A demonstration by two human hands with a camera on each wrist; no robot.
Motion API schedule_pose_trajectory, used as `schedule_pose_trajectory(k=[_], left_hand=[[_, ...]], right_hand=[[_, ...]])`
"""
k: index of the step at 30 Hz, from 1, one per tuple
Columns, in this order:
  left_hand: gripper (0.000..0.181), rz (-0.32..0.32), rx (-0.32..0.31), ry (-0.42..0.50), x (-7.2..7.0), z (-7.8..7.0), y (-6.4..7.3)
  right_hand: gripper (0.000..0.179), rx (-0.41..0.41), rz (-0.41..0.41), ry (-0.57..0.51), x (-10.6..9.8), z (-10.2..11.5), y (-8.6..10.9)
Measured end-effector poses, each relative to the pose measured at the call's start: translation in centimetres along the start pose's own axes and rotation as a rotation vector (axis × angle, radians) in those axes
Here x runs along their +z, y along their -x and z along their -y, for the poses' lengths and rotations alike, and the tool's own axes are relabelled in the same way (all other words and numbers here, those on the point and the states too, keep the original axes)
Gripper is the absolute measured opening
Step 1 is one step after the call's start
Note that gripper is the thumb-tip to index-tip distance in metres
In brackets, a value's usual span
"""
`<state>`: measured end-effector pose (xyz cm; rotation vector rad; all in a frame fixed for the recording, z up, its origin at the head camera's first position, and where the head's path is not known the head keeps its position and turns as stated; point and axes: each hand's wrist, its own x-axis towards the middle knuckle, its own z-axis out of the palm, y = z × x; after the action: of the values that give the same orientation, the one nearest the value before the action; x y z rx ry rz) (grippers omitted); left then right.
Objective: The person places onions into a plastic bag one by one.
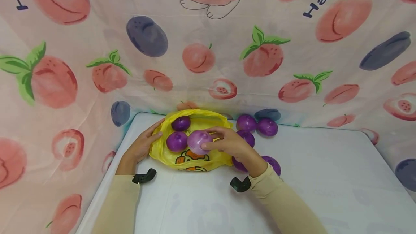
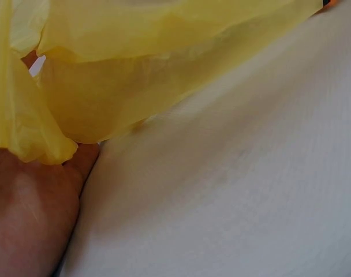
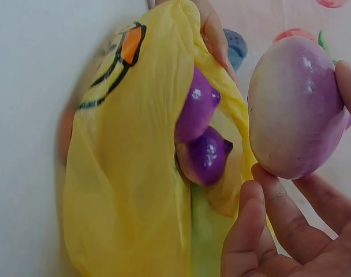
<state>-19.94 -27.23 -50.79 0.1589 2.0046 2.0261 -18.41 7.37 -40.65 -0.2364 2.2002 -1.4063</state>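
A yellow plastic bag [image 1: 211, 160] lies with its mouth spread wide, and two purple onions [image 1: 177, 141] sit inside it. My left hand [image 1: 142, 146] holds the bag's left rim, its thumb over the edge. In the left wrist view, yellow folds hide most of the left fingers. Over the bag's mouth, my right hand [image 1: 232, 143] pinches a paler purple onion [image 3: 297, 109] between thumb and fingertips. The right wrist view shows the pointed tips of the bagged onions [image 3: 207, 156] beside the held one.
Several more purple onions [image 1: 267, 127] lie on the white table [image 1: 325, 176] right of the bag, some partly hidden by my right forearm. A fruit-printed cloth [image 1: 208, 93] hangs behind the table and along its left side.
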Motion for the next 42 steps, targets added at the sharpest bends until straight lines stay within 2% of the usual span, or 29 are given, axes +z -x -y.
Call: schedule_pose_trajectory(k=[12,22,32,42], left_hand=[[0.059,0.031,0.004,0.029,-0.2,0.1,-0.1],[0.057,0.026,0.010,0.029,-0.1,0.0,0.0],[0.057,0.019,0.012,0.006,-0.1,0.0,-0.1],[0.057,0.017,0.008,0.021,-0.2,0.2,-0.2]], right_hand=[[0.062,-0.047,0.047,-0.072,2.7,0.2,-1.3],[0.057,-0.042,0.041,-0.050,4.5,0.2,-2.0],[0.063,-0.042,0.035,-0.007,5.8,0.0,-2.8],[0.063,-0.039,0.042,-0.001,7.1,-0.4,-3.7]])
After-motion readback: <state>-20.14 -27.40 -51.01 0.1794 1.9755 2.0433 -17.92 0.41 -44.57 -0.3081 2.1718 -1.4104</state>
